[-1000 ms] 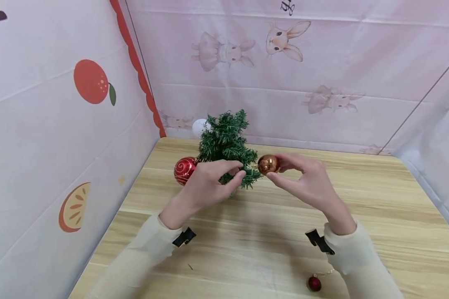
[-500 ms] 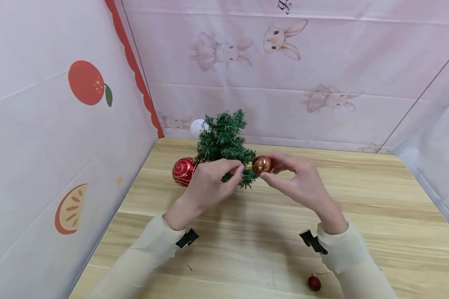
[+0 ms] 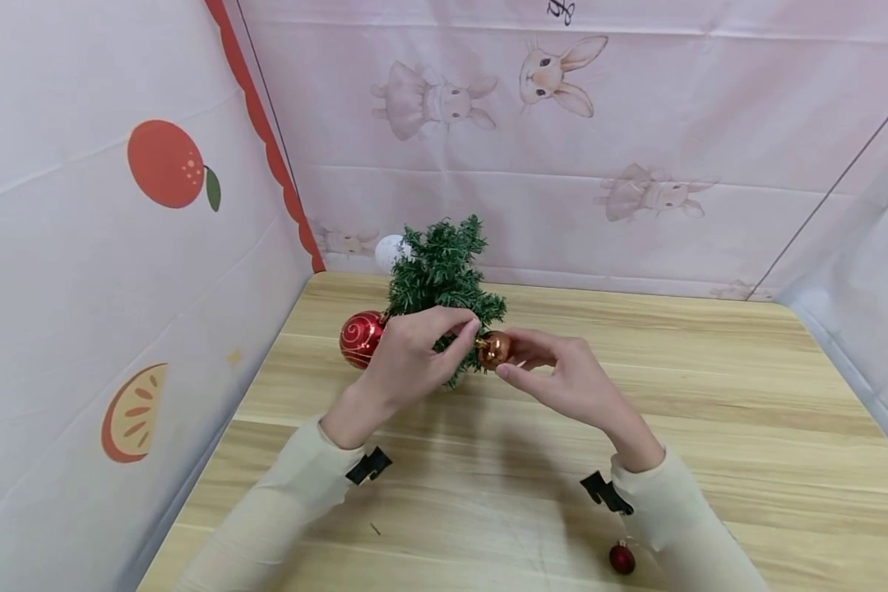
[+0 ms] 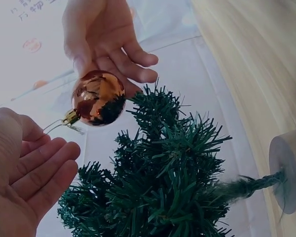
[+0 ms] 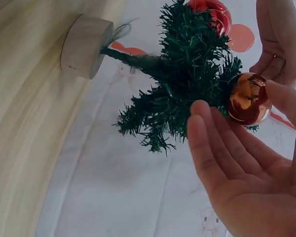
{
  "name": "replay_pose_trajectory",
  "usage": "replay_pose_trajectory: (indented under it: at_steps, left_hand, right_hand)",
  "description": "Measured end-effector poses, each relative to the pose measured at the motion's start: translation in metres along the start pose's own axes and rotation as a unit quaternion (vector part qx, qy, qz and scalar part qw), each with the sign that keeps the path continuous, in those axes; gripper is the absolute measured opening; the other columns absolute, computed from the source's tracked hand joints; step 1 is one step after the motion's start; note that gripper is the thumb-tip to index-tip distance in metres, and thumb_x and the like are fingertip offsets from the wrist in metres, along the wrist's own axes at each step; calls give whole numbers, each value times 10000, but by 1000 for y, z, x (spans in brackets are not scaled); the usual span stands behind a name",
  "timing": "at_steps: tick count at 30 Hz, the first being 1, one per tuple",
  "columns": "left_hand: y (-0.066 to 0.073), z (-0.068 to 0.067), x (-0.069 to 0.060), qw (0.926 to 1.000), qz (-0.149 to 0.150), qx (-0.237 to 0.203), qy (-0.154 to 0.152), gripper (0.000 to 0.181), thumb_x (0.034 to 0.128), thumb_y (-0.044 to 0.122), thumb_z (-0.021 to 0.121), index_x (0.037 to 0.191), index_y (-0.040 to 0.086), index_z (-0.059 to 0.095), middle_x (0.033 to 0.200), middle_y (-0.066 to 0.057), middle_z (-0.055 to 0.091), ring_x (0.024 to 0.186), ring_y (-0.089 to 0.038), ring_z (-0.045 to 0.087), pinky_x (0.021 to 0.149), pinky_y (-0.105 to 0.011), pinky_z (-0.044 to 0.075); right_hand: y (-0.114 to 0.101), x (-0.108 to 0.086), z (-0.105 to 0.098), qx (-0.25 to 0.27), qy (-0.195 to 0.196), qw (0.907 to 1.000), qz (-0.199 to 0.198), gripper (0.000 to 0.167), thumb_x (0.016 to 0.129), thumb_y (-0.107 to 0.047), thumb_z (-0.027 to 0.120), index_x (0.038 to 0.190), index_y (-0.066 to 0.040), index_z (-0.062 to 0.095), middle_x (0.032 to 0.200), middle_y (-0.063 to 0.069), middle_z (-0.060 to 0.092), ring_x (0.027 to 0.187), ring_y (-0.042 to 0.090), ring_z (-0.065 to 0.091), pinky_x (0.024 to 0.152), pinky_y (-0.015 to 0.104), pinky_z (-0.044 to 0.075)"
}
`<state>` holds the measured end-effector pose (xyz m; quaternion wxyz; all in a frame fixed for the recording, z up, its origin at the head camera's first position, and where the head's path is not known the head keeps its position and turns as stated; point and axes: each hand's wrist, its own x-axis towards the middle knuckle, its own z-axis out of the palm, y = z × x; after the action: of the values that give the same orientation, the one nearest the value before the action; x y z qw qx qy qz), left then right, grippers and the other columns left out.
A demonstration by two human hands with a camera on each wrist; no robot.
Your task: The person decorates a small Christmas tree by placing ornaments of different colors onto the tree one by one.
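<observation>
A shiny copper Christmas bauble (image 3: 495, 351) hangs between the two hands, in front of a small artificial Christmas tree (image 3: 444, 267). My right hand (image 3: 562, 374) grips the ball between thumb and forefinger, the other fingers loosely bent in the right wrist view. With thumb and forefinger, my left hand (image 3: 414, 353) pinches the thin hanging loop (image 4: 52, 126) at the bauble's gold cap (image 4: 71, 117). A large red bauble (image 3: 361, 339) with swirls is on the tree's left side, partly behind the left hand. Higher up on that side is a white ball (image 3: 390, 252).
The tree stands on a round wooden base (image 5: 86, 47). A small dark red bauble (image 3: 622, 558) lies on the wooden table (image 3: 747, 411) beside the right sleeve. A short thin dark bit (image 3: 375, 529) lies near the front. Printed cloth walls (image 3: 444, 140) enclose the back and sides.
The right hand has brought the copper bauble left and slightly down, closer to the left hand. The left hand's thumb and forefinger have come together on the loop.
</observation>
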<state>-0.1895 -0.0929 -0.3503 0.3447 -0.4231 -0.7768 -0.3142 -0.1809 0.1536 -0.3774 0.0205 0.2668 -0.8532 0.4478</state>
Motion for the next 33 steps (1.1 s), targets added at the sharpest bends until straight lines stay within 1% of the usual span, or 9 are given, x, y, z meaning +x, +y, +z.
replay_pose_trajectory:
  at_steps: [4, 6, 11, 13, 16, 19, 24, 29, 33]
  left_hand:
    - [0, 1, 0, 9999, 3, 5, -112, 87, 957, 32, 732, 1029, 7, 775, 961, -103, 811, 833, -177, 786, 741, -262, 631]
    - [-1, 1, 0, 9998, -7, -26, -187, 89, 960, 32, 730, 1031, 3, 775, 961, -104, 810, 822, -173, 783, 730, -262, 630]
    - [-1, 1, -1, 9995, -44, 8, -327, 95, 968, 44, 728, 1036, 7, 781, 969, -102, 811, 831, -175, 784, 741, -275, 633]
    - [0, 1, -2, 9993, -61, 54, -365, 97, 971, 55, 730, 1041, 18, 785, 972, -95, 812, 834, -172, 784, 740, -276, 633]
    - [0, 0, -3, 9991, -102, 115, -396, 101, 974, 69, 731, 1046, 30, 791, 973, -88, 813, 831, -166, 782, 732, -276, 631]
    - [-1, 0, -4, 9990, -141, 129, -405, 106, 978, 72, 729, 1054, 31, 792, 986, -89, 813, 847, -167, 781, 740, -282, 632]
    - [-2, -2, -7, 9990, -224, 105, -383, 109, 982, 69, 727, 1054, 32, 800, 989, -90, 814, 850, -166, 777, 742, -283, 629]
    - [-6, -7, -8, 9980, -535, 35, -325, 105, 994, 84, 718, 1029, 44, 808, 961, -78, 811, 777, -135, 746, 697, -269, 609]
    - [-10, -9, -8, 9961, -852, 151, -163, 103, 990, 94, 722, 989, 28, 801, 890, -90, 799, 691, -135, 710, 631, -276, 591]
  right_hand:
    - [-1, 1, 0, -180, -124, 9997, -127, 482, 993, -303, 746, 1441, -153, 649, 1225, -14, 770, 1036, 127, 736, 909, 405, 611]
    - [-3, 2, 1, -170, -91, 9996, -227, 481, 999, -300, 740, 1445, -145, 647, 1259, -6, 762, 1049, 138, 735, 916, 398, 610]
    - [-13, 8, 8, 11, 429, 9958, -807, 327, 1002, -225, 741, 1320, -148, 739, 1214, -3, 783, 990, 139, 740, 877, 385, 613]
    - [-16, 12, 11, 56, 656, 9921, -1064, 253, 997, -187, 745, 1246, -157, 777, 1154, -12, 799, 961, 120, 739, 856, 366, 613]
    - [-21, 17, 16, 106, 904, 9877, -1275, 185, 988, -141, 747, 1160, -157, 814, 1070, -15, 812, 901, 104, 730, 786, 311, 601]
    - [-23, 20, 20, 115, 1129, 9848, -1315, 147, 983, -109, 742, 1098, -130, 832, 1024, 12, 818, 847, 115, 721, 740, 277, 582]
    - [-23, 25, 25, 206, 1301, 9823, -1332, 125, 981, -90, 732, 1042, -117, 838, 968, 22, 816, 778, 145, 706, 686, 298, 572]
    - [-21, 34, 28, 175, 1415, 9799, -1396, 115, 984, -66, 707, 1010, -90, 817, 895, 30, 797, 721, 146, 692, 681, 307, 592]
    - [-23, 42, 29, 74, 1556, 9805, -1195, 111, 992, -81, 692, 1007, -71, 802, 889, 37, 792, 734, 134, 697, 698, 278, 597]
